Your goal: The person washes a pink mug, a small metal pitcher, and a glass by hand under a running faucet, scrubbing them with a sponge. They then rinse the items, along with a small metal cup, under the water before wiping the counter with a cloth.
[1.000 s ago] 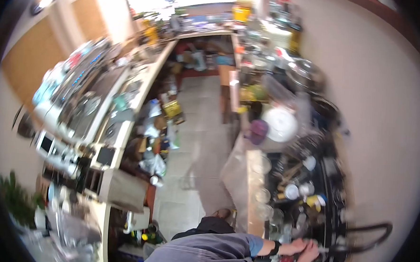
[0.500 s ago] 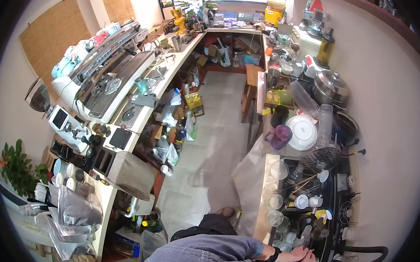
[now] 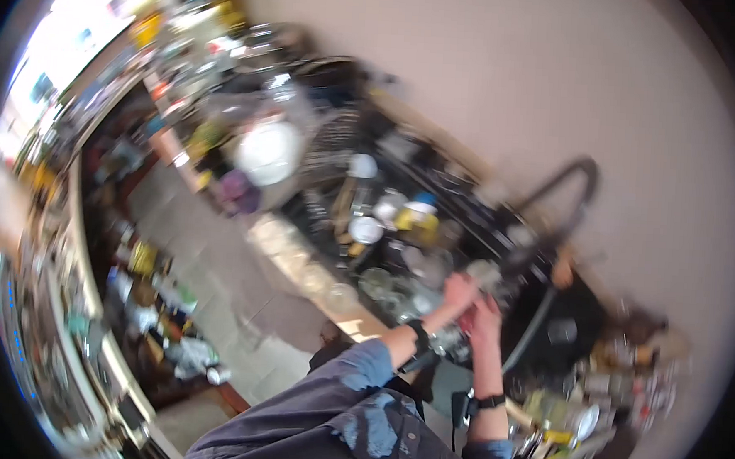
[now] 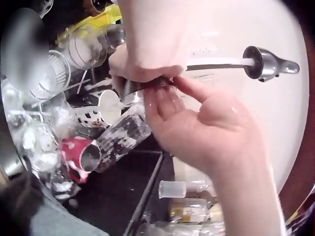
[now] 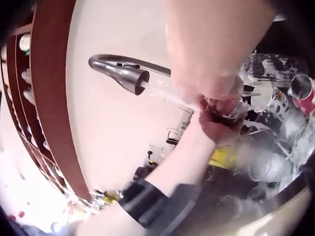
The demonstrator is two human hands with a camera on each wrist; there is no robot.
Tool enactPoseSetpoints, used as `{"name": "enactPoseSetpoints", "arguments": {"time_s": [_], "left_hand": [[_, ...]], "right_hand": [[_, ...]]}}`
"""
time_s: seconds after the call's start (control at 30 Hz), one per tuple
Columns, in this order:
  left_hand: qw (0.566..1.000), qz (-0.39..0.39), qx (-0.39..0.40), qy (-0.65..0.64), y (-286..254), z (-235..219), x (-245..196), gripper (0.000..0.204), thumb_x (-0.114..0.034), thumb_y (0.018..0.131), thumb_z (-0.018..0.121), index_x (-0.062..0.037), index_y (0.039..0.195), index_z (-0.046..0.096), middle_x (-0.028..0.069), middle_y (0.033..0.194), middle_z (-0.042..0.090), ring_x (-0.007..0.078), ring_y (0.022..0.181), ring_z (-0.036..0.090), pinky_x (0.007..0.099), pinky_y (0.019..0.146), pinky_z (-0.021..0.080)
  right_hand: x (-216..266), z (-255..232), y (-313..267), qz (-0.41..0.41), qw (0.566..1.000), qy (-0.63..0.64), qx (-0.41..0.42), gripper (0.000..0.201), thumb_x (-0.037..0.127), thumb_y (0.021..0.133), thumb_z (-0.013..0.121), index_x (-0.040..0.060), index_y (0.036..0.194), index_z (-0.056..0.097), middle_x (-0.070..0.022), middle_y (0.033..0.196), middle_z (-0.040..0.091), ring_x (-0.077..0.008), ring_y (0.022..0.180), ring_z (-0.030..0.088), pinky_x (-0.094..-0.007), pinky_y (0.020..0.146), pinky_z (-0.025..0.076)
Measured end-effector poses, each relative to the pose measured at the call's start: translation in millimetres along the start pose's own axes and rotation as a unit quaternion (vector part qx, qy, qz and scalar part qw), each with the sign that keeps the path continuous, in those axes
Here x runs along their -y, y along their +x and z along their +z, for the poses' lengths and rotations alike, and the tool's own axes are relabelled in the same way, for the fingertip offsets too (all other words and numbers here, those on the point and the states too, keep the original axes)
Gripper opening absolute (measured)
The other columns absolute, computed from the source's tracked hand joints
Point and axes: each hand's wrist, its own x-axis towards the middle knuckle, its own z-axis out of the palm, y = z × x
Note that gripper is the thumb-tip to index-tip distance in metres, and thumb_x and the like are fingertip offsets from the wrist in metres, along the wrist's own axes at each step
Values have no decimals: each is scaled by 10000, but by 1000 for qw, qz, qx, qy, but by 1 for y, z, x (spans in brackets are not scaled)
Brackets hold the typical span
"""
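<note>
Far left, by the head view: purple jug, then white plate just beside it. Both blurred. Further right, a yellow item; type cannot be told.

Left hand: fingers curled round a dark glossy piece, mostly hidden by the grip. From where I stand it could be a metal cup; shape not confirmed. Location: between the two hands, above the black sink.

Below the hands, same sink: black-and-white cup, tipped, and red cup, white foam or patches on it.

Handling, judged only: the glossy piece looks stiff and light enough for one hand. Wet surface, so slippery; bare smooth sides would give little friction. Fragility cannot be judged, material being uncertain. Best hold: fingers well round the body, thumb opposed near the edge, rather than fingertips alone. The clear cup near it looks thin, so a knock there seems the greater risk.

Right hand: palm showing, thumb and fingers up against the piece. Whether it grips or merely presses, cannot tell; fingertips hidden.

Right of the hands: faucet, its water stream reaching the hands. Far right, glass bottles beside the sink.
</note>
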Motion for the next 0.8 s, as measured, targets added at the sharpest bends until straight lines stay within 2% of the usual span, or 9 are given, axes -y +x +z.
{"name": "enactPoseSetpoints", "arguments": {"time_s": [0.03,0.13,0.2,0.37,0.5,0.6,0.63,0.7,0.8], "left_hand": [[984,-134,78,-85,3,-6,0,390,-303,772,518,66,823,634,297,836,602,402,833,607,460,730,490],[939,-222,114,-237,7,-10,8,450,-389,788,516,45,809,634,176,743,626,294,688,612,389,616,487],[866,-315,174,-347,8,-20,1,428,-410,790,517,-3,826,644,106,750,612,222,648,587,355,561,468],[841,-333,222,-364,-6,-43,-13,373,-363,912,370,-70,1025,571,76,890,607,202,719,603,341,623,522],[792,-404,235,-392,-6,-58,-18,352,-390,929,295,-141,1087,488,38,937,589,186,788,580,399,589,515],[885,-307,260,-237,-4,-50,1,356,-421,918,326,-137,1013,519,37,903,587,201,810,593,401,572,519],[926,-226,237,-190,-12,-48,4,469,-441,887,416,-24,1037,567,141,973,617,280,823,628,390,669,532],[968,-61,240,-28,-27,-56,-19,477,-446,875,442,-26,1060,571,171,1004,613,311,872,615,394,750,499],[966,65,211,136,-36,-58,-22,474,-426,881,447,-34,1123,561,194,1001,626,276,965,603,361,777,473]], "right_hand": [[-8,-6,-2,-73,993,-91,-10,425,56,805,587,5,1204,451,-95,895,625,-155,782,606,-276,671,490],[20,17,-36,-269,875,-402,27,397,75,814,581,-10,1184,462,-127,839,656,-170,742,633,-304,692,496],[15,13,-38,-310,856,-413,10,388,100,820,584,20,1189,495,-137,867,665,-196,735,654,-307,693,496],[5,-5,-37,-436,732,-524,-18,308,147,715,677,44,994,596,-142,1045,567,-317,914,562,-374,803,451],[1,-5,-36,-482,690,-541,0,166,119,754,643,32,894,623,-143,1026,575,-326,905,556,-386,781,444],[-19,-9,-24,-409,782,-469,-26,118,126,808,589,35,878,617,-146,924,597,-331,825,571,-385,724,446],[-25,-9,-20,-342,825,-447,-57,201,194,870,537,8,897,609,-158,804,600,-333,755,578,-373,671,441],[-45,-6,-1,-190,949,-219,-125,345,274,934,434,-21,885,605,-138,785,619,-230,723,586,-321,654,442],[-63,-5,20,-87,977,-67,-180,451,371,931,429,-46,912,599,-111,779,619,-127,746,570,-289,660,451]]}}
